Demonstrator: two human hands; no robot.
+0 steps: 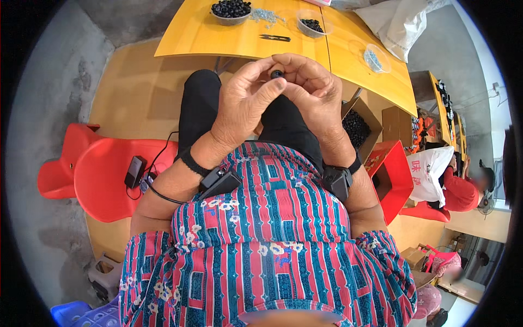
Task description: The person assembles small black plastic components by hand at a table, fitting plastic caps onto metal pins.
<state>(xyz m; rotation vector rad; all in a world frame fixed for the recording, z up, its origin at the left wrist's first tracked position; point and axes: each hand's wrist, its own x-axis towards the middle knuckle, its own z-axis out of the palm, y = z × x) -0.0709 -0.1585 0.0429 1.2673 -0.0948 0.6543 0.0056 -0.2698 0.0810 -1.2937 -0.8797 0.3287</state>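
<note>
Pinched between the fingertips of both hands, raised above the lap: a small black round part, just short of the near edge of the yellow tabletop. Left hand curled around it from the left, thumb pressed against its underside; right hand closed over it from the right, fingers bent inward, touching the left hand's fingertips. Black straps with small dark devices on both wrists, over a striped red and blue patterned top.

Left of the lap, a red plastic chair with a dark phone lying on its seat, cable attached. Right of the lap, an open cardboard box filled with small black parts, and beside it a red bin.

On the tabletop, near the middle: dark snips. Toward the far edge, a clear bowl heaped with black parts, a scatter of small pale pieces just beside it, and a smaller bowl of black parts further right. Toward the right end, a shallow clear dish and a white sack.

Far right, another person in red, well apart.
</note>
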